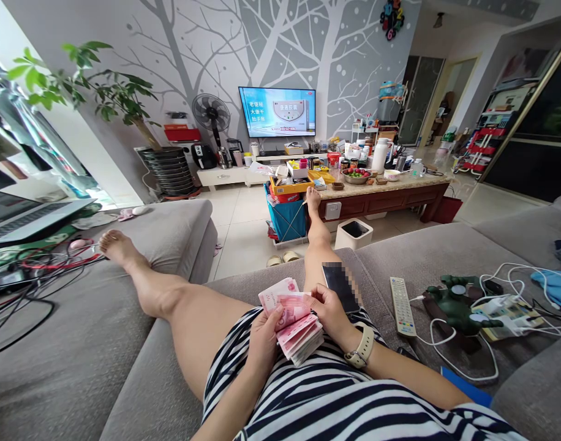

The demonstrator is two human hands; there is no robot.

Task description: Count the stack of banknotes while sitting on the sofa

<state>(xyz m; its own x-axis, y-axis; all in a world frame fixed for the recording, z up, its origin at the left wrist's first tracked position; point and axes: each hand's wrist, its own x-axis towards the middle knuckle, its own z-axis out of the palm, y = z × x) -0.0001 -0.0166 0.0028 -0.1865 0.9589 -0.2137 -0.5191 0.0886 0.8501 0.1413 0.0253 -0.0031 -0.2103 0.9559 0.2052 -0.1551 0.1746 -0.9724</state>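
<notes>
A thick stack of pink banknotes (301,338) is held over my lap, its upper notes bent back and fanned. My left hand (263,335) is closed round the stack's left side, with the thumb pressing on the top notes. My right hand (332,311) pinches the right edge of an upper note between thumb and fingers; a pale watch sits on that wrist. Just beyond the right hand, a dark smartphone (339,285) lies on my right thigh, partly blurred out. Striped cloth (303,398) covers my lap under the notes.
On the sofa to the right lie a remote control (402,306), a dark green massager-like device (459,306) and a power strip (510,318) with white cables. Tangled cables (37,288) and a laptop (27,217) are at left. Ahead stands a crowded coffee table (391,191).
</notes>
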